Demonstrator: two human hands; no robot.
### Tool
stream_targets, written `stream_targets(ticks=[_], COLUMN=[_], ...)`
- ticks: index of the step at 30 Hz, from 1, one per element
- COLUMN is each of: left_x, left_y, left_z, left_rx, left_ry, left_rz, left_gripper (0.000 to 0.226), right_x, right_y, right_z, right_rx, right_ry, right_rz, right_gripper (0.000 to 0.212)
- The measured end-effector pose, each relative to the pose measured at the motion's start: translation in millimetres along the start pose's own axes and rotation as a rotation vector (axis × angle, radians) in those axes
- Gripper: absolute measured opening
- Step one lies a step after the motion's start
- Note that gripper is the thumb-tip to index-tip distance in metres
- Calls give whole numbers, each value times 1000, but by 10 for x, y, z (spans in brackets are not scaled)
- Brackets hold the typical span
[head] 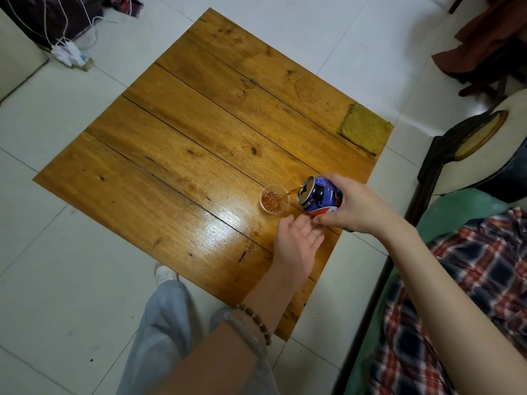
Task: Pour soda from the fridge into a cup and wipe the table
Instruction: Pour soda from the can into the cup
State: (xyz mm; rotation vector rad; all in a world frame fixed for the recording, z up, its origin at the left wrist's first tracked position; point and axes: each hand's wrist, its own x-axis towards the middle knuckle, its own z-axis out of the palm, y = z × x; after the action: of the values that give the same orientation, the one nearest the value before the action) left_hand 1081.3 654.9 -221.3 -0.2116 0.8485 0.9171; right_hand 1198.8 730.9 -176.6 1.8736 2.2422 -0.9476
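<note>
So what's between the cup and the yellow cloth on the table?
Only bare wooden table lies between the cup and the yellow cloth, per the head view.

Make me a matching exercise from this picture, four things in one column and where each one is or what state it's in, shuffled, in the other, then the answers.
Things:
1. soda can
2. clear cup
3. yellow cloth
4. left hand

States or places:
A. lying flat at the table's far right corner
B. open and empty, palm up, near the cup
C. tilted in the right hand, pouring
D. standing on the table, partly filled with brown fizzy drink

Pairs: 1-C, 2-D, 3-A, 4-B
</note>
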Motion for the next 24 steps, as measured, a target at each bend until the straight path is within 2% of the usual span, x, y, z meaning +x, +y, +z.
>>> stream_targets(ticks=[24], left_x=[204], left_y=[-5], left_z=[-198], left_rx=[-10], left_ry=[61], left_rz=[-47], left_gripper=[56], right_x=[211], right_y=[154], right_z=[399], right_rx=[-31], right_ry=[-46], right_rz=[83], right_gripper=[83])
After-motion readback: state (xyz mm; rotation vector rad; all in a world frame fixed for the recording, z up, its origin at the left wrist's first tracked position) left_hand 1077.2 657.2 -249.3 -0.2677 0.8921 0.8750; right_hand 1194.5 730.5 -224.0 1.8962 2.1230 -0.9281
